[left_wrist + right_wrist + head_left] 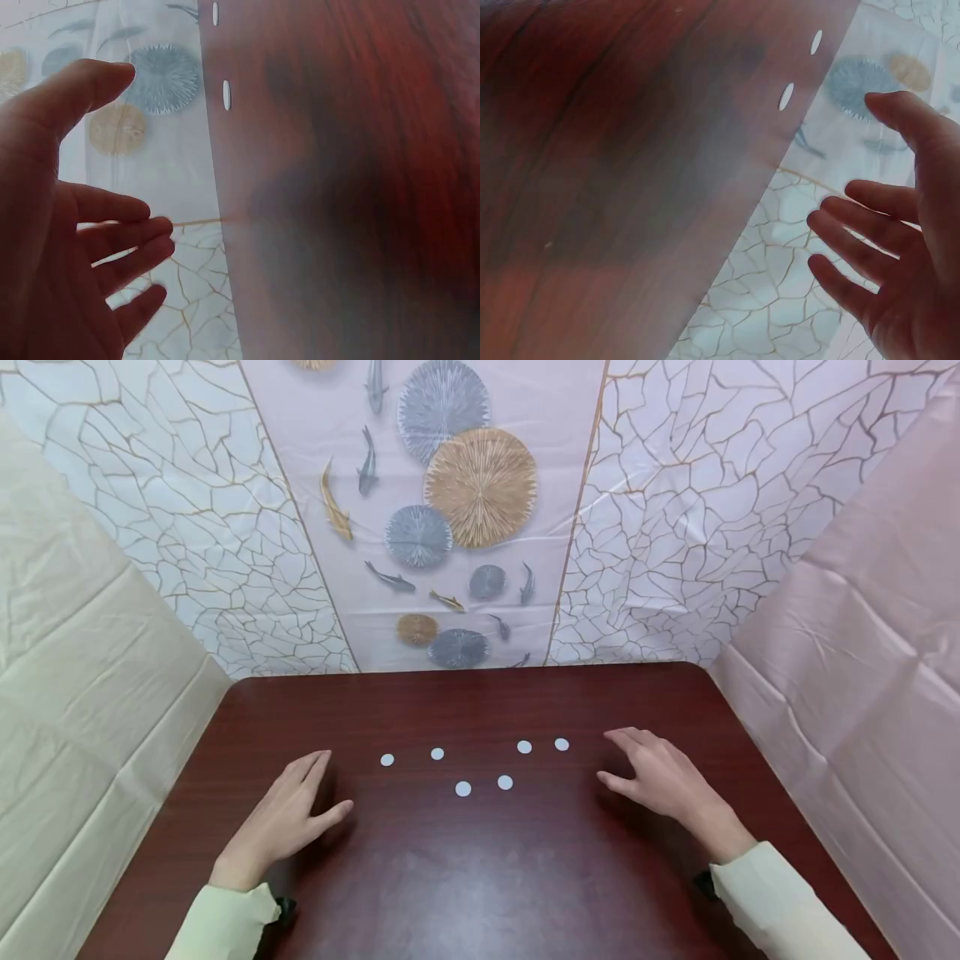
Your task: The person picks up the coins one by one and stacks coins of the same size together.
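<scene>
Pale sleeves [225, 922], one pair, nearest my head camera. Left hand [281, 814]: grip released, fingers loosely extended, thumb spread apart. Right hand [667, 781]: grip likewise released, thumb apart from the fingers. White discs [462, 789], six: small, round, thin, plain, alike. I log them lying between the hands, touching neither, on a glossy dark red-brown table [450, 710]: four farther off, two nearer me at the middle.
</scene>
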